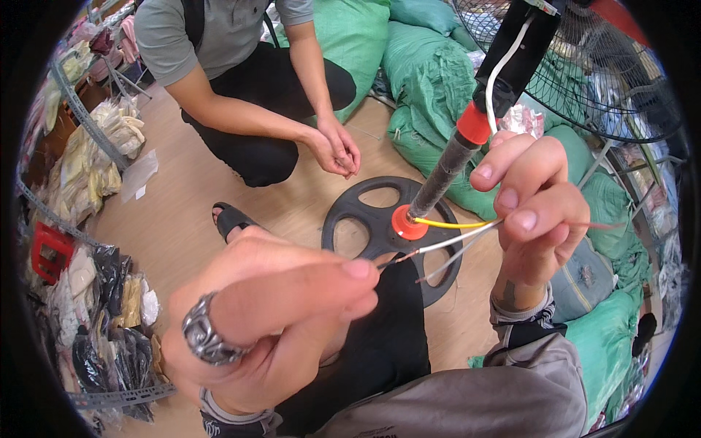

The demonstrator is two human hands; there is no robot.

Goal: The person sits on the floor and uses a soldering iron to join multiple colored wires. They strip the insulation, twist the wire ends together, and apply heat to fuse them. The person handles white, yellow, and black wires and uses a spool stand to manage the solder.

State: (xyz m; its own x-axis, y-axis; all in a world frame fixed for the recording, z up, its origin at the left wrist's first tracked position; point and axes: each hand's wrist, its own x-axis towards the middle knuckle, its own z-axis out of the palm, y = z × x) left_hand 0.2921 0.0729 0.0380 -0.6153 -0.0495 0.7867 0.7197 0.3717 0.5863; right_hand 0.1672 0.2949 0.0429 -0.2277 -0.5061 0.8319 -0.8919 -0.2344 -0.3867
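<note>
Head view: the white wire (454, 239) hangs between both hands, in front of the fan pole (447, 169) and above the round black base (343, 204). The left hand (281, 314) has thumb and forefinger pressed together around the far part of its bare copper end (406, 257), with something dark just at the fingertips. The right hand (537, 208) pinches the white wire and the yellow wire (449, 223) between thumb and fingers. Both wires should be very light and bendy, the coating smooth and slightly slippery; the copper strands look thin and easily frayed or snapped, so the coating just behind the bare part seems the safer hold. Bulging green sacks (420, 62) stand behind the pole, their contents hidden. Clear plastic packets hold soft-looking pale items (95, 164) and dark items (109, 358) on the left-hand racks (91, 124).
</note>
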